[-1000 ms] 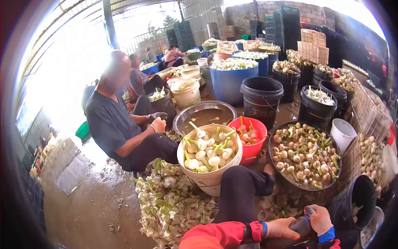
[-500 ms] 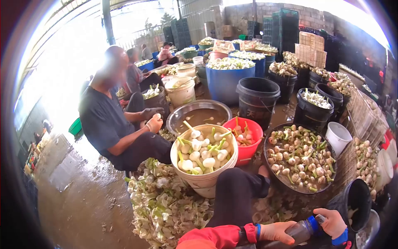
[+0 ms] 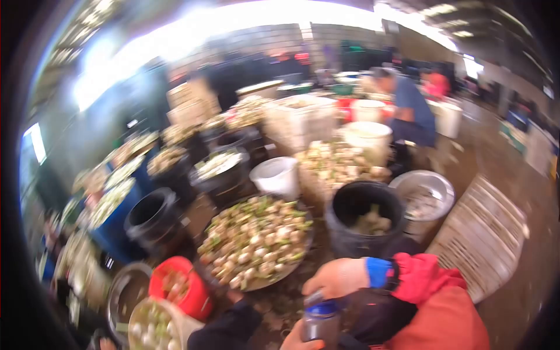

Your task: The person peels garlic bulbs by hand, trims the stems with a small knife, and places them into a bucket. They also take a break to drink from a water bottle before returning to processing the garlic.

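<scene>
A bottle with a dark, see-through body and a blue top [image 3: 322, 309] stands upright at the bottom of the view. My left hand [image 3: 296, 339], in an orange-tipped glove and partly cut off by the frame, is wrapped around its body. Above it, my right hand [image 3: 338, 279], with a blue cuff and red sleeve, has its fingers closed at the cap. A greyish piece shows under those fingers; blur hides its detail. Just beyond my hands lies a wide dark basin [image 3: 286, 282] heaped with garlic bulbs.
A black bucket [image 3: 332, 216] holding some garlic stands ahead, beside a metal bowl [image 3: 446, 189] and a slatted crate panel [image 3: 484, 227]. Left are a red tub [image 3: 201, 300] and a white bucket [image 3: 185, 326] of peeled garlic. A person [image 3: 413, 108] bends at the back right.
The view has swung right and smeared. The bottle and both hands now appear nearer the middle, with the bottle more upright. The nearby seated co-worker has left the view.
</scene>
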A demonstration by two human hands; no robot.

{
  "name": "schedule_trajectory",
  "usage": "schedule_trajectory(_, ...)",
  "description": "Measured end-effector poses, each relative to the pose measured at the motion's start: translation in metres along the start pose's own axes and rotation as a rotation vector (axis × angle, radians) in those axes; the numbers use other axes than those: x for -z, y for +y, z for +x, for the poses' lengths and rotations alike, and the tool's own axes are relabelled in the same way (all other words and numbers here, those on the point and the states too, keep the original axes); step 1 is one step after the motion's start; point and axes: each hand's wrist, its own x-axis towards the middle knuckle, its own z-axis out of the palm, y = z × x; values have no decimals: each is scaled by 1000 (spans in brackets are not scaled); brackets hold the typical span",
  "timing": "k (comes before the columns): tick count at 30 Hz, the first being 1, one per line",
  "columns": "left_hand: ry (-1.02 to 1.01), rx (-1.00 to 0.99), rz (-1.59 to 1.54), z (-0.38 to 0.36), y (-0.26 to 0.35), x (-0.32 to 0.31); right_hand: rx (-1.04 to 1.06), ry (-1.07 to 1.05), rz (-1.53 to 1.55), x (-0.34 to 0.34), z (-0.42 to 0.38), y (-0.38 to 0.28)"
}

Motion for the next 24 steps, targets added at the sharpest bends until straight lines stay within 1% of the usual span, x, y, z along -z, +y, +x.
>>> schedule_trajectory(1,38,28,50,0,-13,11,49,87,24,-7,-2,8)
schedule_trajectory(3,-86,143,68,2,-24,24,419,278,348,-43,10,46)
schedule_trajectory(5,30,143,59,-2,-20,20,129,-230,1202,-58,17,65)
schedule_trajectory(7,-62,128,108,6,-14,16,-59,-286,1095,-54,6,48)
schedule_trajectory(8,-94,121,124,9,-22,20,-2,-210,860,-70,18,62)
schedule_trajectory(9,-105,100,119,13,-25,15,39,152,334,-74,8,59)
schedule_trajectory(11,-185,125,169,20,-18,7,-319,239,-316,-106,30,76)
schedule_trajectory(12,-208,141,172,22,-17,3,-369,150,-194,-40,-20,11)
schedule_trajectory(13,-207,133,188,23,-15,0,-502,163,-135,-43,-17,16)
schedule_trajectory(15,-223,129,209,29,-16,-1,-316,251,-98,-15,-45,-1)
schedule_trajectory(16,-251,125,226,31,-19,2,-331,262,-96,-20,-47,4)
schedule_trajectory(20,-361,166,235,39,-25,13,16,330,47,-62,-32,34)
schedule_trajectory(21,-371,176,233,39,-28,11,5,335,55,-56,-39,23)
schedule_trajectory(23,-279,104,280,36,-32,6,-387,138,-15,-35,-56,-11)
schedule_trajectory(24,-287,109,280,37,-32,6,-500,222,3,-35,-53,-17)
